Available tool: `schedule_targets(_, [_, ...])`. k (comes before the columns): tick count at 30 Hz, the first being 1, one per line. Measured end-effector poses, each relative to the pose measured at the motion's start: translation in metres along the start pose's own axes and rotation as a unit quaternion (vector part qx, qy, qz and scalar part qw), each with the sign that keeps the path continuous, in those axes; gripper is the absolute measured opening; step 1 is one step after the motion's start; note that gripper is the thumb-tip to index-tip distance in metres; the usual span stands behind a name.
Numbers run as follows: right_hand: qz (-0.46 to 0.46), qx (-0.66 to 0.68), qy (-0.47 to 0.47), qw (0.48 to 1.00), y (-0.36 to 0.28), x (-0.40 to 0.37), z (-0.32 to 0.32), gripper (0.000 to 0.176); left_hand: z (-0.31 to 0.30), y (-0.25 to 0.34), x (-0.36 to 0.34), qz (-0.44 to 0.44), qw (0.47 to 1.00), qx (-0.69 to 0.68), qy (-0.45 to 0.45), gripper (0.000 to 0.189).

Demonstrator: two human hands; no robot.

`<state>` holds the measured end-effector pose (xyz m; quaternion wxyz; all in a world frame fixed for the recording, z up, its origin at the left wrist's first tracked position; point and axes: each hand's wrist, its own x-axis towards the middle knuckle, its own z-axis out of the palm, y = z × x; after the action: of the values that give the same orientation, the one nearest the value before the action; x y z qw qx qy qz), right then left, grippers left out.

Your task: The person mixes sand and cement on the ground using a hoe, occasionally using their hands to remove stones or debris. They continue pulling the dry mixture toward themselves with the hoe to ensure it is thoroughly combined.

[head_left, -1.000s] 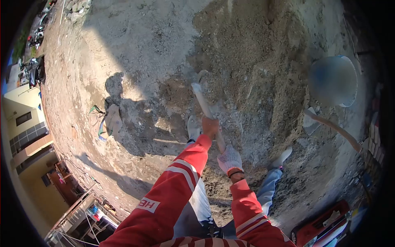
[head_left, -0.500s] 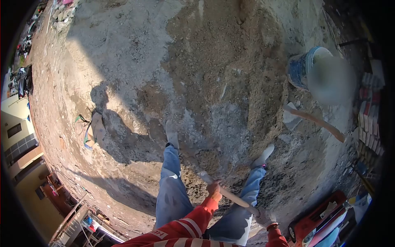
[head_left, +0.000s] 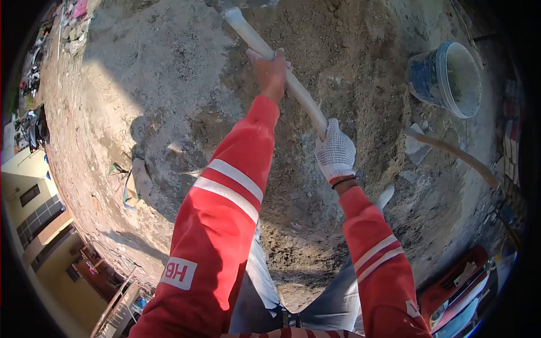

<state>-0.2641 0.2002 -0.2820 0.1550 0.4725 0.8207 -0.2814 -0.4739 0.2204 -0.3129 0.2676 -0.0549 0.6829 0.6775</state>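
Note:
A long wooden handle (head_left: 304,101) slants across the upper middle of the view, its far end in a pale metal socket. My left hand (head_left: 269,70), bare, is closed round it near the socket. My right hand (head_left: 336,149), in a white knitted glove, is closed round the handle's lower end. The tool's head is mostly out of view at the top. Beneath the handle lies loose brown soil (head_left: 360,73). Both arms are stretched forward in red sleeves.
A blue and white bucket (head_left: 428,79) lies tipped at the upper right. Below it, a second tool with a curved wooden handle (head_left: 456,152) rests on the ground. A cloth-like scrap (head_left: 138,183) lies at left. A red object (head_left: 453,287) stands at lower right.
Both hands have swung the handle from low by my legs to far forward and up. The blurred pale shape before the bucket is gone.

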Motion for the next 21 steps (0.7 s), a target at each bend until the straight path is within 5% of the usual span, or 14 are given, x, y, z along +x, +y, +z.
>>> schedule_targets(6, [0.031,0.087,-0.011,0.996,-0.038,0.105,0.067,0.036,0.013,-0.123,0.046,-0.064,0.947,0.309,-0.057,0.055])
schedule_targets(9, [0.109,0.053,-0.069,0.99,-0.026,0.055,0.061,0.034,-0.009,-0.156,0.013,-0.194,0.944,0.245,-0.11,0.063])
schedule_targets(11, [0.102,0.047,-0.09,0.99,-0.008,0.027,0.072,0.032,-0.021,-0.193,-0.013,-0.067,0.927,0.368,-0.002,0.068])
schedule_targets(13, [0.1,0.042,-0.103,0.989,0.005,-0.012,0.07,0.031,-0.029,-0.173,-0.055,-0.053,0.907,0.418,-0.021,0.079])
schedule_targets(15, [0.095,0.025,-0.113,0.989,0.013,-0.041,0.056,0.03,-0.035,-0.175,-0.087,-0.06,0.924,0.376,0.016,0.076])
schedule_targets(18, [0.078,0.011,-0.129,0.989,0.021,-0.085,0.056,0.029,-0.089,-0.245,-0.082,-0.194,0.918,0.345,0.009,0.059])
schedule_targets(21, [0.098,0.019,-0.155,0.983,0.02,-0.138,0.059,0.032,-0.103,-0.185,-0.126,-0.208,0.891,0.402,0.023,0.055])
